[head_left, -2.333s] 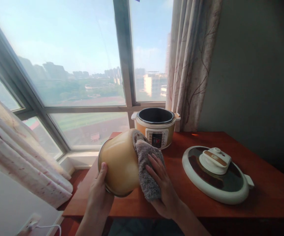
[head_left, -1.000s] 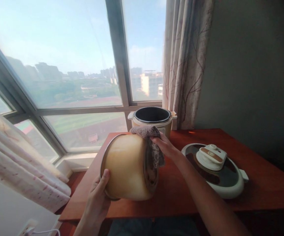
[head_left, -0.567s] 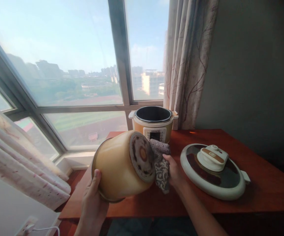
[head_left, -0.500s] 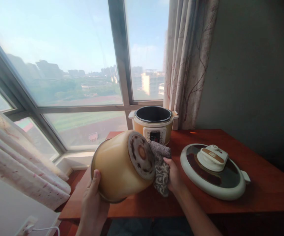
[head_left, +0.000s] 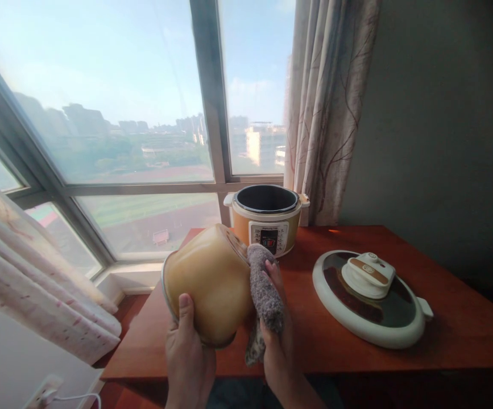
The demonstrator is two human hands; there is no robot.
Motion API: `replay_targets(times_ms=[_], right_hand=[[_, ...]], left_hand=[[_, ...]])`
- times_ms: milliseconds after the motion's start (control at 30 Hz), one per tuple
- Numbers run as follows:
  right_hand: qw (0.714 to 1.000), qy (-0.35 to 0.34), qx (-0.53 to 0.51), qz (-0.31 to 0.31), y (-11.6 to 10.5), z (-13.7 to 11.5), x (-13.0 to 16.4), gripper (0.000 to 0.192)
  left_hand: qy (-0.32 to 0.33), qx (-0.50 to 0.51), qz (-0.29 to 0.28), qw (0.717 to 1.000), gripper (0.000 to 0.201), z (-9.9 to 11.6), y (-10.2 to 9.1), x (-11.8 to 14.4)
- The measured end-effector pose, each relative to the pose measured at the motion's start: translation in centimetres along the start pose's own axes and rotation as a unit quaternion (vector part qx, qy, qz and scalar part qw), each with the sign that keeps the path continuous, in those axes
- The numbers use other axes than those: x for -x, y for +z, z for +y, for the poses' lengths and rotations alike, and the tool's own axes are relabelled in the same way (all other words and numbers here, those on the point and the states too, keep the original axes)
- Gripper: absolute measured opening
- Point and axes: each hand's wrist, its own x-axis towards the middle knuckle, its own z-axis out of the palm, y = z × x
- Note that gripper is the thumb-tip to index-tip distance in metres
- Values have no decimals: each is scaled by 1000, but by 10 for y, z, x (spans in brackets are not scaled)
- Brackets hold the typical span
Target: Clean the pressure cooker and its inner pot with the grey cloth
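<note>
Wiping step: I'm gripping tilted inner pot (head_left: 207, 281) with left hand (head_left: 187, 352), right hand (head_left: 277, 341) pressing grey cloth (head_left: 264, 295) against base. Judging next: rotating pot, keeping rim grip firm.

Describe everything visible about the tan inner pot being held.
The inner pot is a smooth, round, tan-gold metal-looking vessel with a thin pale rim. It is tipped on its side above the red-brown table, base toward the cooker. The left hand grips its rim end from below, thumb on the wall. The right hand presses a grey cloth against its base.
</note>
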Motion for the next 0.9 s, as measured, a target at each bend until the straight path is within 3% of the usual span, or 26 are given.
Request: replay_targets(times_ms=[67, 133, 267, 333, 433, 600, 700, 900], right_hand=[[984, -131, 119, -32, 0, -21, -9, 57], [952, -214, 208, -64, 2, -41, -23, 62], [913, -261, 280, -144, 6, -69, -59, 65], [913, -244, 277, -172, 8, -76, -80, 62], [939, -189, 218, -188, 9, -77, -111, 54], [979, -61, 49, -189, 7, -49, -149, 46], [986, 2, -8, -166, 3, -16, -151, 42], [984, 127, -100, -80, -10, 40, -125, 44]], left_hand=[[-11, -2, -11, 1000, 42, -1, 2, 1], [-24, -2, -21, 999, 46, -2, 2, 3], [-38, -11, -42, 998, 58, -1, 0, 2], [-42, -27, -61, 997, 61, 0, -3, 0], [-53, -57, -76, 994, 61, 1, -8, -5], [-63, -82, -67, 992, 62, 5, -14, -12], [-54, -64, -42, 996, 62, 10, -15, -13], [-47, -47, -33, 997, 59, 18, -16, -18]])
